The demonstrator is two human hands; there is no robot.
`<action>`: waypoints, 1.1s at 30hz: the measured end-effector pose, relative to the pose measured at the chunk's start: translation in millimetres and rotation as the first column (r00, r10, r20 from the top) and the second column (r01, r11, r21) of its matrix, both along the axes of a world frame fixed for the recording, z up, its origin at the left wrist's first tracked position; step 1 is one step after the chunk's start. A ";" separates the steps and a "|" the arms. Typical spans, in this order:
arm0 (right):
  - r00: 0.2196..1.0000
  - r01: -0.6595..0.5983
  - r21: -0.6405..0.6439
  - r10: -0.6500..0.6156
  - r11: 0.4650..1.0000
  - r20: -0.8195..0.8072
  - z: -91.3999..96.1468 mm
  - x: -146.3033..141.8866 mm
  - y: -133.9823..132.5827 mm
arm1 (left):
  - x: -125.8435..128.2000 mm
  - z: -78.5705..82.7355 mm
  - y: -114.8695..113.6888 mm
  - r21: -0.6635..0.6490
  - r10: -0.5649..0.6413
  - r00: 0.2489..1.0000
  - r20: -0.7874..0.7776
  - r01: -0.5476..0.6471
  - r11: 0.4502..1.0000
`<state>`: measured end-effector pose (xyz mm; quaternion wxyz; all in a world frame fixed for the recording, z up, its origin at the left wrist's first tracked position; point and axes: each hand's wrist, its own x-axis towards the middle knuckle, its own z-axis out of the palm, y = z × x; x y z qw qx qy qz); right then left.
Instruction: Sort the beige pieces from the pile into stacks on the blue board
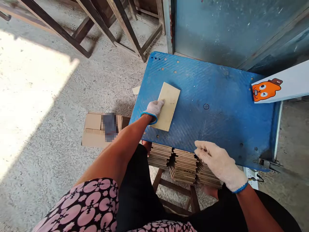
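Observation:
A flat cream-coloured rectangular board [171, 102] lies on the blue table [217, 87], near its left end. My left hand [155, 109], in a whitish glove with a blue cuff, grips the board's left edge, with a fingertip on the top face and the other fingers largely hidden. My right hand [219, 161], in a similar glove, holds nothing; its fingers are stretched out over the table's front edge. Below that edge, close to the right hand, are stacks of thin wooden slats [184, 166], partly covered by the hand.
A wooden stool [175, 187] stands between my legs. On the floor at left lie flattened cardboard [91, 132] and a blurred dark item. A white panel with an orange cartoon [287, 83] rests at the table's right end. Wooden frames [101, 25] and a blue-grey metal door [212, 35] stand behind.

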<state>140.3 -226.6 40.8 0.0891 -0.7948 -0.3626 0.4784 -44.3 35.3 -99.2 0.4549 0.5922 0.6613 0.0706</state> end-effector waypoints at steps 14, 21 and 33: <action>0.946 -0.323 -0.129 0.319 0.938 -0.049 -11.5 -30.2 0.2 | -4.8 -11.4 -15.1 -0.055 0.087 0.996 -0.010 -0.087 0.995; 0.942 -0.326 -0.085 0.316 0.942 -0.113 -18.9 -37.7 -2.5 | 0.4 -19.9 -15.4 -0.049 -0.055 0.971 -0.234 0.044 0.998; 0.933 -0.357 -0.124 0.347 0.926 -0.100 -15.6 -43.6 1.3 | 17.2 4.8 -24.6 -0.053 -0.242 0.779 -0.578 0.260 0.964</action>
